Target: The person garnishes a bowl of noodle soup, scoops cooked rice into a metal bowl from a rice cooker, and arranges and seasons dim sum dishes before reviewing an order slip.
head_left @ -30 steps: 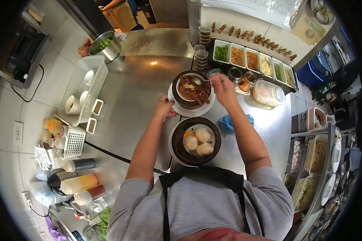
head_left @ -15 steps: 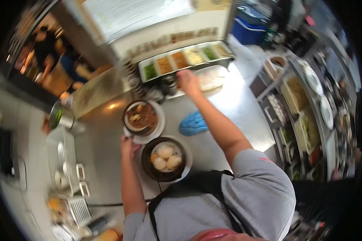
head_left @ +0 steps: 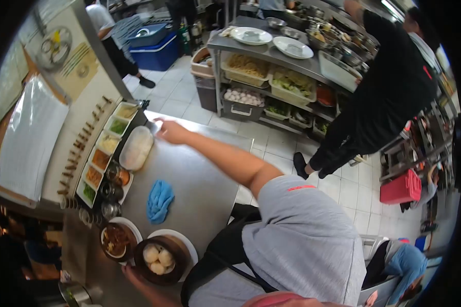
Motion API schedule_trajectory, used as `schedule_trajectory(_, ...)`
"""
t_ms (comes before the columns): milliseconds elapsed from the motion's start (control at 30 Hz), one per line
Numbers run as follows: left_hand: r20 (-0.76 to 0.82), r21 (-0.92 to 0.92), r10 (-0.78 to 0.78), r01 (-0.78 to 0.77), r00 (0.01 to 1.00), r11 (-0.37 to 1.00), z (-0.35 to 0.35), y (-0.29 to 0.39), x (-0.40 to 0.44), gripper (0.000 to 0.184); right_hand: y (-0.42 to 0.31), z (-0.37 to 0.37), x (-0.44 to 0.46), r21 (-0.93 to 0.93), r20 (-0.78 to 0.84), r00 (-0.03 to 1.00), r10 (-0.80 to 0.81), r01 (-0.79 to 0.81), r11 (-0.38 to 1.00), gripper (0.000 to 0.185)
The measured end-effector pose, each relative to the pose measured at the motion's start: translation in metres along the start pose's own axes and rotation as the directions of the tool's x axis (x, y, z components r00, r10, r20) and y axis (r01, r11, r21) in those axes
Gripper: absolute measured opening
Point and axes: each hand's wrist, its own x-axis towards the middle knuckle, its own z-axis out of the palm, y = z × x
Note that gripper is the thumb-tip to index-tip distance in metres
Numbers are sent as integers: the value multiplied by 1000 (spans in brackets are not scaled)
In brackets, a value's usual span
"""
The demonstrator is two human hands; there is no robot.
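Note:
My right hand [head_left: 172,132] reaches to the far corner of the steel table, just beyond a clear plastic tub [head_left: 137,148] with pale contents. Its index finger is stretched out, apart from the thumb, and I see nothing held. Low in view, my left hand [head_left: 134,278] has its fingers at the edge of a white plate [head_left: 129,223], partly hidden. On that plate sits a dark round bowl or steamer with a brown, saucy dish [head_left: 117,240]. Beside it, a dark round steamer [head_left: 176,249] holds several round white dumplings [head_left: 159,259] on another plate. A crumpled blue cloth [head_left: 160,201] lies nearby.
A row of garnish trays [head_left: 101,159] and several jars [head_left: 111,191] line the wall side. Across the aisle stands a shelf unit [head_left: 221,66] with food tubs and plates. A co-worker in black [head_left: 376,97] stands there; another person [head_left: 110,41] is near a blue cooler [head_left: 156,53].
My view has swung to the right, bringing the shelves and co-workers into sight. My right hand has moved from the jars and trays past the plastic tub. My left hand stays by the plate.

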Motion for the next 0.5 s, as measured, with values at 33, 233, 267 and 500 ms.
schedule_trajectory(33, 3, 14, 2, -2, 1000, 1000, -2, -1, 0, 31, 10, -45, -4, 5, -61, 974, 219, -219, 976, 43)
schedule_trajectory(233, -11, 78, 15, -14, 1000, 997, 16, -6, -4, 31, -12, -332, -66, 84, -734, 616, 286, -336, 938, 52)
schedule_trajectory(267, -12, 95, 18, -17, 1000, 995, 20, -5, -6, 31, -15, -375, -80, 100, -830, 520, 204, -221, 970, 57)
schedule_trajectory(500, 28, 196, 54, -58, 998, 979, 68, -3, 1, 30, -125, -507, -186, -104, -948, 295, -117, 58, 993, 78)
